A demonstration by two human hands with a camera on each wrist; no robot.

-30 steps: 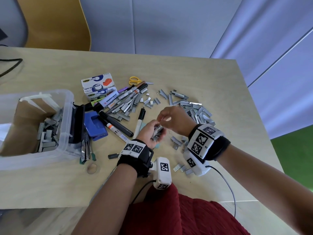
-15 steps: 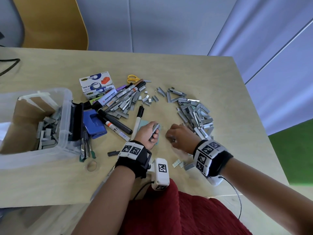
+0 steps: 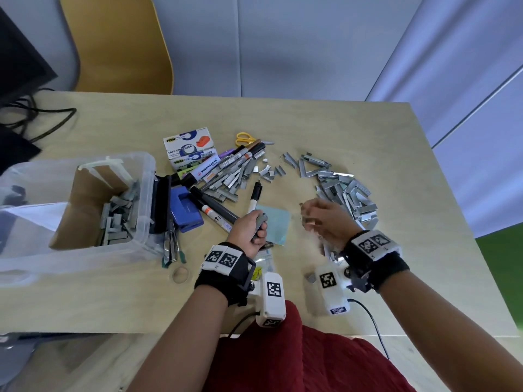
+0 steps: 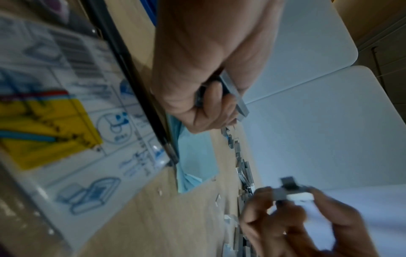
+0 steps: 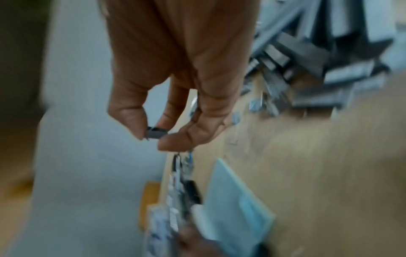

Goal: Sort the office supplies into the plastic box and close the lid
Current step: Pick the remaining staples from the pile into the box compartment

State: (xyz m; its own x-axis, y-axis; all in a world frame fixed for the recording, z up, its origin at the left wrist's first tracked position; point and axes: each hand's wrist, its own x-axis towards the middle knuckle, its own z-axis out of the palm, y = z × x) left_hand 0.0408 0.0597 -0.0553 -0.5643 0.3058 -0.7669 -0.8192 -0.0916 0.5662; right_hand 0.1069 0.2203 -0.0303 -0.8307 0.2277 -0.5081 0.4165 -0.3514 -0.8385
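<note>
Plastic box [image 3: 147, 193] holds a heap of staple strips [image 3: 116, 219]

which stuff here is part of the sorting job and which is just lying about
Part of the job:
- plastic box
- staple strips
- markers
- tape dispenser boxes
- scissors
- blue hole punch

Lying about:
- yellow chair
- black cables
</note>
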